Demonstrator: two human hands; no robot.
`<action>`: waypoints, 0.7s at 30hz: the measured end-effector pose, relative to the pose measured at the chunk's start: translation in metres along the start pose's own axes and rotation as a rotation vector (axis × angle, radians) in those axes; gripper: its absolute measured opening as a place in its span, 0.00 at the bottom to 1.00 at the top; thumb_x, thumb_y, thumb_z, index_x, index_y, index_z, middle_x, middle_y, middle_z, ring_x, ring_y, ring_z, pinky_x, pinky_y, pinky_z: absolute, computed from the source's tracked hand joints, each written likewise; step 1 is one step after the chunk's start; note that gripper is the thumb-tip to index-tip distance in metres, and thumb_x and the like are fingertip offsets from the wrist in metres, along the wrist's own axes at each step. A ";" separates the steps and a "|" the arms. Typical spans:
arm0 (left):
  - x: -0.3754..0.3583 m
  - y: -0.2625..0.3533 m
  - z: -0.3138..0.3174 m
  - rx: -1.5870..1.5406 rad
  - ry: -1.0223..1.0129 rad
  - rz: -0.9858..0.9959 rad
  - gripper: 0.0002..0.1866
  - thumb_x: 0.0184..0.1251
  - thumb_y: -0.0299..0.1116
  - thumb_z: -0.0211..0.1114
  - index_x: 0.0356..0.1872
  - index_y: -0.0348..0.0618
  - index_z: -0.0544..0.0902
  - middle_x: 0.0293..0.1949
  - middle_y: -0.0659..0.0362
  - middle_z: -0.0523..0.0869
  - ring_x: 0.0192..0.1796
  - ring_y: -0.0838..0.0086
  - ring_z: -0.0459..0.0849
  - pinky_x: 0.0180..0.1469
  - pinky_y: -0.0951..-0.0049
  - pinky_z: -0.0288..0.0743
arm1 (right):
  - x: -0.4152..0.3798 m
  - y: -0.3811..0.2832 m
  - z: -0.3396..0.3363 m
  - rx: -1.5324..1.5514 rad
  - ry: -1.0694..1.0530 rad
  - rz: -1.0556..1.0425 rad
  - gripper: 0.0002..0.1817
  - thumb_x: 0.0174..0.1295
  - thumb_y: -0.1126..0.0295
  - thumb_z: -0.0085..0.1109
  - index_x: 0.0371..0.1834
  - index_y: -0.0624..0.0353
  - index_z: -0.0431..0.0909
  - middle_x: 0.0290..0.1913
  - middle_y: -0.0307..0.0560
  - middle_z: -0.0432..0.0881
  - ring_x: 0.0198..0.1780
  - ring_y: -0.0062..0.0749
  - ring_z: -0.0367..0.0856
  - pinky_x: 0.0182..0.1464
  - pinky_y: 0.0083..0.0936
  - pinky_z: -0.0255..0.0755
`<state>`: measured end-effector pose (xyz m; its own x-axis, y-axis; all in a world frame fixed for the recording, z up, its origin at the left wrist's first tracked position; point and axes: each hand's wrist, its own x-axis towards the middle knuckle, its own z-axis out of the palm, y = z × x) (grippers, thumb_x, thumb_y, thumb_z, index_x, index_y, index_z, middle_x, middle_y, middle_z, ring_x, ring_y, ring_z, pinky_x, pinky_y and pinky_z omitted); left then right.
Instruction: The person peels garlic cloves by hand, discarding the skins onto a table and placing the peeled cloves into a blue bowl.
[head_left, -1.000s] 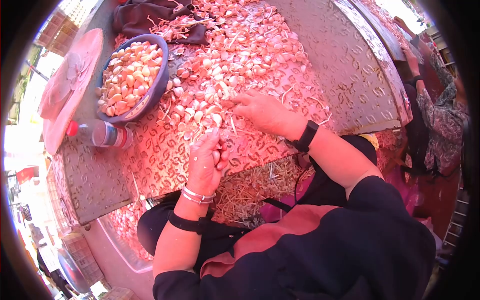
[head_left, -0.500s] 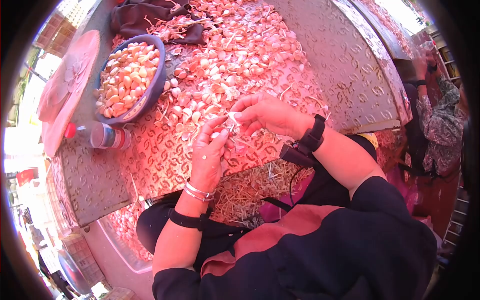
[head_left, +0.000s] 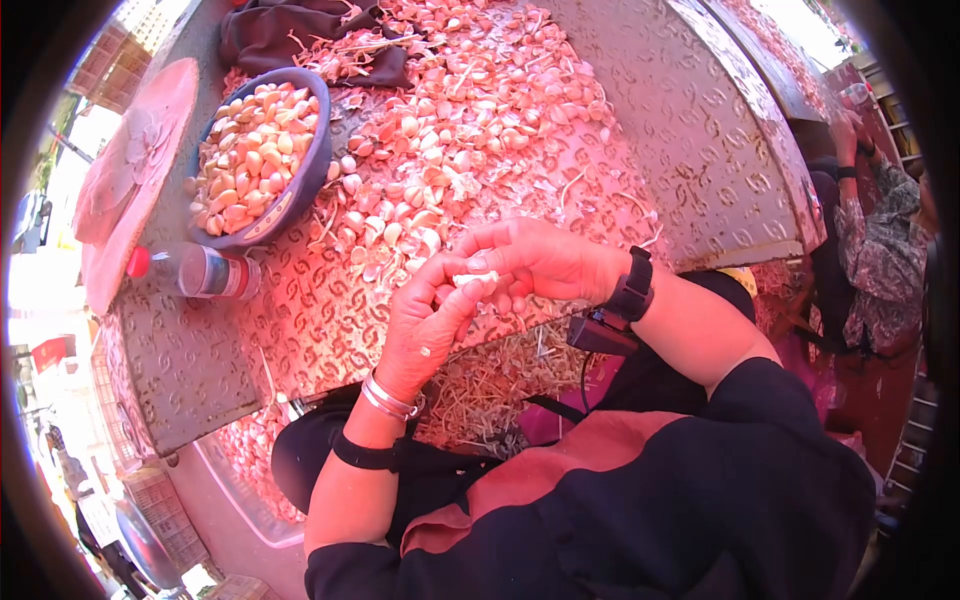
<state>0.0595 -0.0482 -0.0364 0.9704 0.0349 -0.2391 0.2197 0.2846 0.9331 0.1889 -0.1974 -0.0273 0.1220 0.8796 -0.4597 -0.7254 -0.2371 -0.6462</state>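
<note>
A pale garlic clove (head_left: 478,280) is pinched between the fingertips of both hands, just above the near edge of the metal table (head_left: 690,160). My left hand (head_left: 425,318), with bracelets at its wrist, grips the clove from the left. From the right, my right hand (head_left: 560,262) closes its thumb and fingers on it, partly hiding it. Beyond the hands spreads a heap of loose garlic cloves (head_left: 450,135) mixed with papery skins. To the left, a blue bowl (head_left: 318,165) is filled with peeled cloves.
A plastic bottle with a red cap (head_left: 215,272) lies beside a pink hat (head_left: 140,165) at the left. Dark cloth (head_left: 265,40) lies at the back. Below the table are dry stalks (head_left: 470,390) and a clear tub (head_left: 245,490). Another person (head_left: 885,250) sits at right.
My hands have drawn closer together and slightly toward my body, and the fingers now close more tightly around the garlic clove. The bowl, bottle and heap stay put.
</note>
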 end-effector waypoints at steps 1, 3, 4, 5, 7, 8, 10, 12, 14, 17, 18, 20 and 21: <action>-0.004 0.003 0.002 -0.102 0.002 -0.051 0.08 0.66 0.31 0.59 0.44 0.43 0.77 0.22 0.67 0.76 0.17 0.89 0.66 0.18 0.89 0.56 | -0.002 -0.003 0.003 -0.083 0.020 0.016 0.16 0.59 0.64 0.61 0.46 0.62 0.74 0.32 0.42 0.81 0.30 0.23 0.81 0.31 0.15 0.76; -0.017 0.014 0.013 -0.383 -0.043 -0.103 0.07 0.66 0.30 0.58 0.41 0.40 0.76 0.25 0.63 0.78 0.19 0.87 0.69 0.19 0.89 0.58 | 0.008 -0.005 -0.017 -0.306 0.179 -0.105 0.17 0.58 0.64 0.62 0.46 0.61 0.75 0.30 0.42 0.81 0.30 0.23 0.81 0.31 0.17 0.76; -0.027 0.024 0.018 -0.385 -0.045 -0.102 0.07 0.66 0.30 0.58 0.41 0.40 0.76 0.25 0.63 0.78 0.19 0.87 0.69 0.19 0.89 0.58 | 0.015 -0.006 -0.031 -0.527 0.341 -0.229 0.17 0.57 0.64 0.62 0.46 0.60 0.75 0.28 0.41 0.81 0.30 0.23 0.81 0.31 0.18 0.76; -0.038 0.036 0.022 -0.450 -0.221 -0.084 0.07 0.66 0.30 0.59 0.40 0.39 0.76 0.27 0.61 0.79 0.21 0.85 0.71 0.20 0.86 0.61 | 0.020 -0.007 -0.046 -0.531 0.343 -0.230 0.17 0.57 0.64 0.62 0.46 0.60 0.75 0.28 0.41 0.81 0.30 0.23 0.81 0.31 0.18 0.76; -0.052 0.055 0.028 -0.465 -0.535 0.001 0.09 0.65 0.30 0.61 0.39 0.35 0.76 0.31 0.56 0.80 0.26 0.78 0.76 0.25 0.81 0.67 | 0.031 -0.010 -0.069 -1.128 0.626 -0.579 0.16 0.54 0.70 0.61 0.47 0.57 0.75 0.35 0.44 0.80 0.34 0.32 0.81 0.36 0.26 0.76; -0.057 0.062 0.032 -0.411 -0.672 0.064 0.10 0.64 0.31 0.61 0.40 0.34 0.76 0.32 0.54 0.80 0.29 0.74 0.78 0.28 0.77 0.70 | 0.034 -0.012 -0.065 -1.132 0.621 -0.577 0.16 0.54 0.70 0.61 0.47 0.57 0.75 0.35 0.44 0.80 0.34 0.32 0.81 0.36 0.26 0.76; -0.062 0.080 0.043 -0.419 -0.901 0.132 0.11 0.65 0.31 0.60 0.40 0.31 0.77 0.33 0.50 0.81 0.33 0.64 0.81 0.35 0.70 0.74 | 0.041 -0.018 -0.051 -1.790 0.524 -0.805 0.20 0.49 0.75 0.62 0.49 0.57 0.76 0.46 0.48 0.78 0.44 0.42 0.79 0.45 0.31 0.74; -0.071 0.082 0.051 -0.482 -1.035 0.204 0.12 0.67 0.32 0.58 0.41 0.29 0.77 0.33 0.48 0.81 0.34 0.59 0.81 0.36 0.68 0.75 | 0.048 -0.016 -0.049 -1.852 0.460 -0.770 0.23 0.48 0.75 0.61 0.52 0.53 0.75 0.53 0.53 0.73 0.49 0.48 0.76 0.49 0.35 0.73; -0.089 0.084 0.066 -0.583 -0.923 0.378 0.13 0.66 0.34 0.60 0.42 0.32 0.77 0.34 0.53 0.81 0.33 0.64 0.82 0.34 0.73 0.75 | 0.049 -0.009 -0.052 -1.890 0.502 -0.515 0.26 0.48 0.76 0.59 0.55 0.51 0.73 0.48 0.53 0.76 0.47 0.48 0.77 0.46 0.37 0.73; -0.101 0.087 0.070 -0.613 -0.858 0.391 0.12 0.66 0.34 0.59 0.38 0.32 0.78 0.33 0.53 0.80 0.33 0.63 0.81 0.34 0.72 0.75 | 0.017 -0.011 -0.035 -1.863 0.465 -0.291 0.23 0.48 0.76 0.57 0.51 0.52 0.75 0.40 0.54 0.79 0.43 0.49 0.79 0.44 0.39 0.73; -0.105 0.083 0.074 -0.707 -0.771 0.452 0.11 0.66 0.33 0.59 0.38 0.32 0.79 0.33 0.53 0.80 0.33 0.62 0.81 0.33 0.71 0.74 | 0.008 -0.008 -0.034 -1.885 0.475 -0.211 0.20 0.48 0.76 0.56 0.48 0.53 0.77 0.37 0.54 0.80 0.42 0.49 0.80 0.44 0.40 0.74; -0.107 0.081 0.073 -0.712 -0.775 0.443 0.12 0.66 0.33 0.58 0.38 0.32 0.79 0.33 0.53 0.80 0.32 0.62 0.81 0.33 0.71 0.74 | 0.001 -0.005 -0.035 -1.822 0.499 -0.113 0.18 0.48 0.73 0.58 0.46 0.54 0.79 0.36 0.55 0.81 0.42 0.49 0.80 0.44 0.41 0.73; -0.107 0.081 0.073 -0.711 -0.779 0.436 0.12 0.67 0.33 0.58 0.38 0.32 0.79 0.32 0.53 0.80 0.32 0.62 0.81 0.33 0.71 0.74 | -0.001 -0.003 -0.035 -1.734 0.585 -0.233 0.18 0.48 0.72 0.59 0.46 0.54 0.78 0.35 0.54 0.81 0.42 0.49 0.80 0.44 0.41 0.73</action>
<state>-0.0194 -0.0984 0.0848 0.8031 -0.2697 0.5313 -0.0171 0.8809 0.4731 0.2148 -0.2118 -0.0460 0.5717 0.8041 -0.1628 0.7195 -0.5868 -0.3715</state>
